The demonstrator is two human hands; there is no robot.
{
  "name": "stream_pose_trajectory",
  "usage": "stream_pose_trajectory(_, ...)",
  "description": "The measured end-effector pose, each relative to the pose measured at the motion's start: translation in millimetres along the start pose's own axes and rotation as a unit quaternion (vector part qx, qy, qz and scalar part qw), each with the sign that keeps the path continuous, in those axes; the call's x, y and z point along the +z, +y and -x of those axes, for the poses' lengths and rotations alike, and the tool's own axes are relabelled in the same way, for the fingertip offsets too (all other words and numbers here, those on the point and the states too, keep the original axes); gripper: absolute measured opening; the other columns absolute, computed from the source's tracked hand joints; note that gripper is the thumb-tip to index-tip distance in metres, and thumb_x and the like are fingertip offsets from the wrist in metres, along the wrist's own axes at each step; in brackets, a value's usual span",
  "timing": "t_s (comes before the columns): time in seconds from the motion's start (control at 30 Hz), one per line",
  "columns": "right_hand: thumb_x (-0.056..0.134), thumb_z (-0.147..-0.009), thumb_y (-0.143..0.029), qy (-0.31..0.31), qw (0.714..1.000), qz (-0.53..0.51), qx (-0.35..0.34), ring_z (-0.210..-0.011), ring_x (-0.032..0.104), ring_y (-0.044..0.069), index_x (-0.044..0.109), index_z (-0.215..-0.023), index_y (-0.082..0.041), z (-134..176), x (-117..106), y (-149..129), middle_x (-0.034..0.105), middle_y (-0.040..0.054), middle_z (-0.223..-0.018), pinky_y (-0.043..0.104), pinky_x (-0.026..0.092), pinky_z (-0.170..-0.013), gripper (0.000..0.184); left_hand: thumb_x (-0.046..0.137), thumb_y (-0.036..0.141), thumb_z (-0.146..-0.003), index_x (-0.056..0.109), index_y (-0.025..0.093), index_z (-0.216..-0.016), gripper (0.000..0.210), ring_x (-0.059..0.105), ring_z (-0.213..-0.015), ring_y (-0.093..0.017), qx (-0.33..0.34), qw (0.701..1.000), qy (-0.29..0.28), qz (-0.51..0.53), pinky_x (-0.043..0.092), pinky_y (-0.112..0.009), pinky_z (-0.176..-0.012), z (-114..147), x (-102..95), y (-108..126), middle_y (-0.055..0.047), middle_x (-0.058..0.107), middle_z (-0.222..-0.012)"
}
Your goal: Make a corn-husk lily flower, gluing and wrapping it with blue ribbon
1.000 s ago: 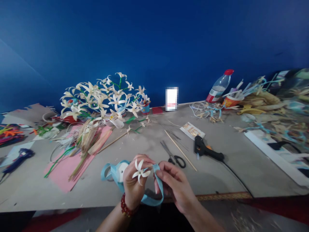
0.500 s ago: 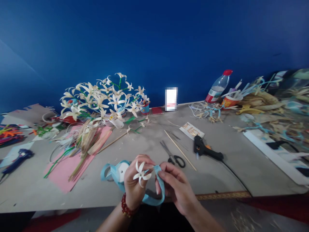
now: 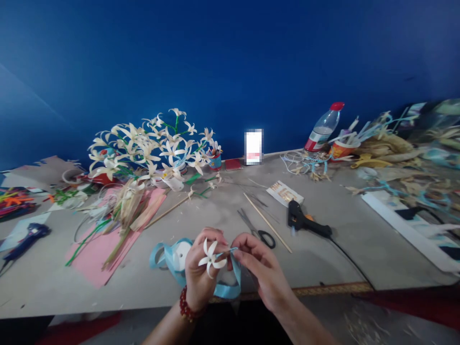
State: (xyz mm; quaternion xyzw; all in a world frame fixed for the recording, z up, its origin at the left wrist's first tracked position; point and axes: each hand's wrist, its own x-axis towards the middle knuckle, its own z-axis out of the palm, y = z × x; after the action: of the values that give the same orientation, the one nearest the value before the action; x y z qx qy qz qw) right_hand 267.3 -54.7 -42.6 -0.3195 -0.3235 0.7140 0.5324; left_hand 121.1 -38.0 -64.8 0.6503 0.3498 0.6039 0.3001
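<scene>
Now light-blue satin ribbon [image 3: 228, 291] loops shorter — right hand [image 3: 260, 270] pinching it, left hand [image 3: 196, 274] holding white star-shaped flower [image 3: 210, 259] — likely being taken up.

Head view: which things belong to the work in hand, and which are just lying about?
In use:
- white flower, in left hand
- light blue ribbon, in right hand
- ribbon spool, probably

Lying about, apparently:
- black glue gun
- scissors
- wooden stick
- red-capped bottle

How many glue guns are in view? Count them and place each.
2: a blue glue gun lies at far left; a black glue gun lies right of the scissors. Others may be hidden.
</scene>
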Motion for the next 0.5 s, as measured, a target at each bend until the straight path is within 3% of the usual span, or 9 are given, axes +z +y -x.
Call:
stream_pose_trajectory(0.3,0.080,-0.075,-0.041,0.050,0.998,0.032,0.014,-0.055,0.048,0.009,0.061,-0.072,-0.016,-1.9,-1.5,3.2,0.056,-0.0025,-0.061,0.020,0.037,-0.053,0.032,0.064,0.028,-0.089,0.072,0.022,-0.087,0.010,0.059,-0.084,-0.019,0.024,0.999,-0.025,0.001,0.049,-0.040,-0.090,-7.1,-0.1,4.3,-0.002,0.061,-0.085)
stream_pose_trajectory(0.5,0.083,-0.072,-0.041,0.038,0.999,0.017,0.036,-0.055,0.050,0.009,0.060,-0.074,-0.016,0.7,0.3,0.0,0.058,-0.0025,-0.061,0.020,0.039,-0.054,0.034,0.065,0.023,-0.088,0.072,0.022,-0.089,0.007,0.059,-0.081,-0.019,0.086,0.996,-0.023,-0.023,0.050,-0.046,-0.087,-8.7,-1.7,2.4,-0.003,0.063,-0.084)
